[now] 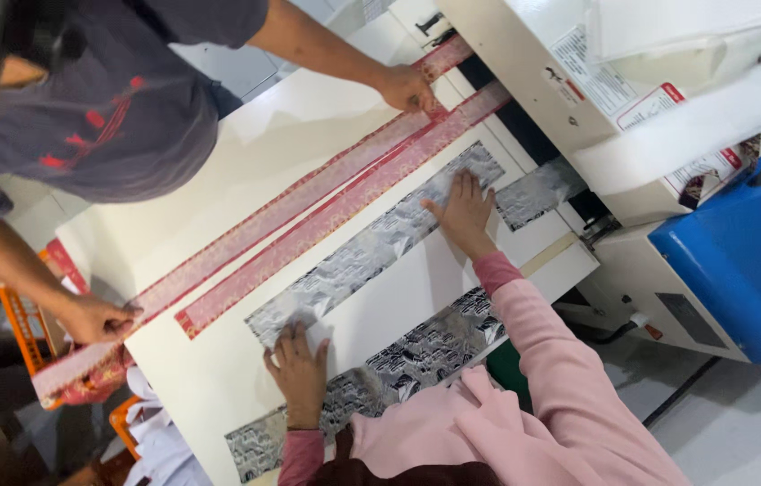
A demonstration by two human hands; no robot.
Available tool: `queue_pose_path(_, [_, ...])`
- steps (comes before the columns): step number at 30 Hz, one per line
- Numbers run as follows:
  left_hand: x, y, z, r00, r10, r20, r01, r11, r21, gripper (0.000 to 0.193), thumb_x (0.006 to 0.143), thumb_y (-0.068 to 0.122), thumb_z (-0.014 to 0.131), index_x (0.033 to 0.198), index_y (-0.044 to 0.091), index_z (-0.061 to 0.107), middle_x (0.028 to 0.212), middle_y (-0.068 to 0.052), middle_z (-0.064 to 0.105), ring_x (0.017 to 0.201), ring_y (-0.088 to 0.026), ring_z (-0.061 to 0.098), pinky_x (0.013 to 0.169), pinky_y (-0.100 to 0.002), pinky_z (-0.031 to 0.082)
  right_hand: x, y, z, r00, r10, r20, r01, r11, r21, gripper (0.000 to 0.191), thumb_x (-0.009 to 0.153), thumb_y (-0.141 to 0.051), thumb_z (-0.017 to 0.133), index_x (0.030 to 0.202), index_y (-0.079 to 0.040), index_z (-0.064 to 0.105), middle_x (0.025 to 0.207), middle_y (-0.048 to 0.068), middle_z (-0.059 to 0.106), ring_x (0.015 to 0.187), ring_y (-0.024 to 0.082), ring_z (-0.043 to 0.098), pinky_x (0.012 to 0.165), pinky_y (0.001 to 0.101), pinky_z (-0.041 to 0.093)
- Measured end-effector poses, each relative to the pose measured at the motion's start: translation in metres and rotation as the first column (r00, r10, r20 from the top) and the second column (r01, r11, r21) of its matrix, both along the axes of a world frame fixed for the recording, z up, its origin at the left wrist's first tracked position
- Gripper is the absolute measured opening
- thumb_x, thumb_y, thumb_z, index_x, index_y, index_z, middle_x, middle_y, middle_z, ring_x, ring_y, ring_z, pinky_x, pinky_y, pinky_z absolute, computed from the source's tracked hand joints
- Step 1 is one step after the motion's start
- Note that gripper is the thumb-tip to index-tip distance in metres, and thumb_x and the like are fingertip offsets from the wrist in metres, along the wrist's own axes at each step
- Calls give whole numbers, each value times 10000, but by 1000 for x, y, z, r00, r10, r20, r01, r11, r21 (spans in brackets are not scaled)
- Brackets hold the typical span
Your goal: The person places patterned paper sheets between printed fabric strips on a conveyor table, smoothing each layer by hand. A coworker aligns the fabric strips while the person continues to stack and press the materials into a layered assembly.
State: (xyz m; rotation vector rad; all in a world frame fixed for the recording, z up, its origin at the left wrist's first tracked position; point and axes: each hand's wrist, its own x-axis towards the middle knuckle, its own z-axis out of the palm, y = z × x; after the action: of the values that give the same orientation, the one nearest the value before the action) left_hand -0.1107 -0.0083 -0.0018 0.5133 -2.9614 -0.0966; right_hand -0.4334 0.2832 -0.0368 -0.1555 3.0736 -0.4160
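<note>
**Silver foil strip pinned flat at both ends**

Silver, crinkled foil runs in a long strip across the white table, its far end at the mouth of the cream machine. The person in pink sleeves lies both palms on it. The left hand is spread flat, fingers open, on the near end; the right hand is likewise splayed, pressing down close to the machine. Neither hand grips anything; the open palms seem meant to keep the foil smooth and straight along its length.

A second silver strip lies nearer the person, parallel to the first, untouched and partly over the table edge.

Across the table, a co-worker in a grey shirt handles two red patterned strips side by side. One of that person's hands presses them near the machine, the other holds their far end, probably to keep them taut and aligned. A blue housing sits beside the machine.
</note>
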Motion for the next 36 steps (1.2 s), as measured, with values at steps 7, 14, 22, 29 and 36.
queue_pose_path(7, [-50,38,2,987,-149,65,139,982,130,694,918,520,610,1448,91,485,1475,-91,523,1338,-265,480,1173,-559,239,-37,49,13,995,-96,-18,94,992,-85,1111,922,-785,488,1594,60,226,1664,251,223,1559,370,160,1193,705,65])
queue_pose_path(14, [-72,58,6,968,-248,34,241,959,148,685,940,490,603,1468,77,462,1495,-100,509,1337,-270,475,1166,-558,245,-56,65,22,981,-191,30,193,978,-81,1141,871,-799,507,1597,32,214,1676,238,215,1560,367,154,1186,688,47])
queue_pose_path(22, [-82,65,6,956,-291,33,282,946,162,685,921,466,638,1460,79,470,1493,-105,498,1341,-262,458,1159,-557,236,-66,79,27,967,-244,75,248,968,-50,1142,849,-806,517,1600,3,222,1671,202,239,1564,316,150,1208,665,40])
queue_pose_path(29, [-68,74,19,946,-325,14,307,905,294,471,914,371,694,1286,107,575,1328,-89,583,1268,-254,512,1112,-516,288,-5,58,25,988,-88,-128,69,987,-148,716,930,-470,685,1430,7,497,1463,206,529,1378,373,483,1141,594,325])
queue_pose_path(36, [-29,87,22,870,-464,169,294,762,577,218,794,309,781,902,133,714,927,-23,679,985,-243,592,942,-434,368,128,35,38,894,431,-120,-439,792,-424,376,828,-266,744,1164,-102,702,1237,100,700,1128,333,634,947,462,490])
